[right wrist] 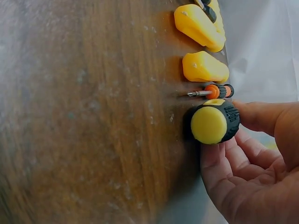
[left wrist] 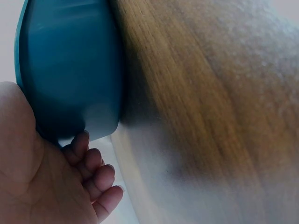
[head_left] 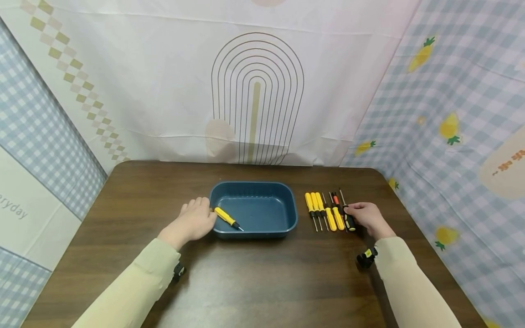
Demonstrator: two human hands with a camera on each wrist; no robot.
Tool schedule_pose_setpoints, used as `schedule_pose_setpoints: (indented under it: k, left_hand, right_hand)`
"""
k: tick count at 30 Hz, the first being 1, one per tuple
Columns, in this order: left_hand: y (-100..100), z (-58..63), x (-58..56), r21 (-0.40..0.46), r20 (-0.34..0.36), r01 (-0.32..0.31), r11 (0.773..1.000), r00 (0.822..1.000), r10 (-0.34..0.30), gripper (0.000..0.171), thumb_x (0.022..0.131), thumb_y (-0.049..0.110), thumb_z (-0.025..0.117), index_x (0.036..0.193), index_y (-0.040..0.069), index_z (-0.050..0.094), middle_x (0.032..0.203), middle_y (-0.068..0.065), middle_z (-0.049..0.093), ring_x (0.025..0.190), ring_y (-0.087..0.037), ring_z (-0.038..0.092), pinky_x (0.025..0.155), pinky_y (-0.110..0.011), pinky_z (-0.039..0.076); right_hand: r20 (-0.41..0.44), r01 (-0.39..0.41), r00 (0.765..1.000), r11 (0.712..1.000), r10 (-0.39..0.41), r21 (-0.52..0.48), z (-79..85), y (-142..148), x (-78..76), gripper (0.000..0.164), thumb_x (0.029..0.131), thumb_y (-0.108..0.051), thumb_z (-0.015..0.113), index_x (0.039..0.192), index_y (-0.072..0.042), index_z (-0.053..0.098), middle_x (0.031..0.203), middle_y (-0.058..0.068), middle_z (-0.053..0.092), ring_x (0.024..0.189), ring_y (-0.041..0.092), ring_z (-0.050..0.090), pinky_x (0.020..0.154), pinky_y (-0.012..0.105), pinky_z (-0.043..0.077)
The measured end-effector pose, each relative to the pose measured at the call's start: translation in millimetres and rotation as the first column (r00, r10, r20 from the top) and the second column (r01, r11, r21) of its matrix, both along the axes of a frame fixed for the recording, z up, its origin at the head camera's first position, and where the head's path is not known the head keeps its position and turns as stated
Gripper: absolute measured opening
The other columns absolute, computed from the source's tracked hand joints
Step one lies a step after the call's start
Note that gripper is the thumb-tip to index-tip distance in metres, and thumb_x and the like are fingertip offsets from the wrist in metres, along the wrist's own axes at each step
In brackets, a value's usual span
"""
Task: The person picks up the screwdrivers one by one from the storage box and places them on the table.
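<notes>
A dark blue tray (head_left: 287, 214) sits mid-table, with a yellow-handled screwdriver (head_left: 227, 217) lying slantwise at its left side, handle up near the rim. My left hand (head_left: 205, 216) rests on the table against the tray's left wall (left wrist: 70, 70); its fingers (left wrist: 96, 170) are loosely curled and hold nothing. Right of the tray lies a row of several screwdrivers (head_left: 324, 212). My right hand (head_left: 353, 215) grips the black-and-yellow handled screwdriver (right wrist: 215, 123) at the row's right end, thumb above and fingers below. A small orange screwdriver (right wrist: 212, 91) and yellow handles (right wrist: 204, 66) lie beside it.
The dark wooden table (head_left: 266, 273) is bare in front of the tray and at its left. Patterned cloth walls (head_left: 254, 91) close in the back and both sides. The table's right edge runs close past my right hand.
</notes>
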State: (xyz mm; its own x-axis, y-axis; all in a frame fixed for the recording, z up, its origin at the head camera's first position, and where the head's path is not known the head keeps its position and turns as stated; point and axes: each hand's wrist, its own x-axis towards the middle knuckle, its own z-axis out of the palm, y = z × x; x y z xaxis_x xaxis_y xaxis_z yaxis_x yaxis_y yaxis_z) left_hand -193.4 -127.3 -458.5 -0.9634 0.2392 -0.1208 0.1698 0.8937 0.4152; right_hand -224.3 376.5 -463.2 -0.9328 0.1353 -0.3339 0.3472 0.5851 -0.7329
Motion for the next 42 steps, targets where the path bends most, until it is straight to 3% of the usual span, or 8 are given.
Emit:
schedule_pose_setpoints:
  k: [7, 17, 24, 28, 42]
  left_hand:
    - [-0.5, -2.2, -1.7, -0.008, -0.01, 0.004, 1.0, 1.0, -0.004, 0.036, 0.094, 0.03, 0.045, 0.112, -0.001, 0.049, 0.099, -0.009, 0.047, 0.093, -0.027, 0.042, 0.08, -0.043, 0.033]
    - [-0.7, -1.2, -0.9, -0.003, -0.012, 0.005, 1.0, 1.0, -0.005, 0.036, 0.094, 0.029, 0.044, 0.112, -0.002, 0.049, 0.1, -0.009, 0.047, 0.093, -0.028, 0.042, 0.079, -0.043, 0.033]
    - [-0.2, 0.3, -0.4, -0.003, -0.015, 0.003, 1.0, 1.0, -0.003, 0.034, 0.094, 0.029, 0.045, 0.11, -0.001, 0.049, 0.097, -0.009, 0.047, 0.091, -0.028, 0.042, 0.078, -0.042, 0.032]
    - [0.4, 1.5, -0.1, 0.0, -0.012, 0.001, 1.0, 1.0, -0.001, 0.034, 0.094, 0.028, 0.045, 0.11, -0.002, 0.049, 0.097, -0.009, 0.047, 0.091, -0.028, 0.042, 0.078, -0.042, 0.032]
    - [0.6, 0.7, 0.2, -0.005, -0.005, 0.003, 1.0, 1.0, -0.003, 0.037, 0.095, 0.029, 0.045, 0.113, -0.002, 0.048, 0.097, -0.009, 0.046, 0.092, -0.028, 0.042, 0.08, -0.044, 0.033]
  right_hand:
    - [0.017, -0.003, 1.0, 0.999, 0.002, 0.032, 4.6, -3.4, 0.0, 0.044, 0.097, -0.029, 0.058, 0.125, 0.005, 0.057, 0.126, 0.022, 0.053, 0.094, 0.027, 0.056, 0.076, 0.038, 0.049]
    - [0.054, -0.027, 0.998, 0.995, 0.022, 0.099, 9.3, -1.5, -0.9, 0.034, 0.096, -0.021, 0.059, 0.113, 0.008, 0.064, 0.116, 0.021, 0.059, 0.088, 0.025, 0.057, 0.077, 0.04, 0.05]
    - [0.084, -0.014, 0.996, 0.999, 0.012, 0.03, 8.2, 0.8, -0.4, 0.039, 0.097, -0.023, 0.058, 0.121, 0.008, 0.06, 0.124, 0.022, 0.054, 0.102, 0.028, 0.058, 0.086, 0.044, 0.049]
    - [0.104, 0.009, 0.995, 1.0, -0.009, 0.004, 8.1, 0.7, -0.7, 0.041, 0.097, -0.023, 0.058, 0.123, 0.008, 0.058, 0.125, 0.022, 0.054, 0.1, 0.026, 0.059, 0.087, 0.043, 0.049]
    - [0.134, 0.011, 0.991, 1.0, -0.007, -0.029, 4.4, 5.1, -1.1, 0.049, 0.097, -0.03, 0.058, 0.131, 0.005, 0.054, 0.137, 0.024, 0.046, 0.119, 0.034, 0.051, 0.096, 0.046, 0.044]
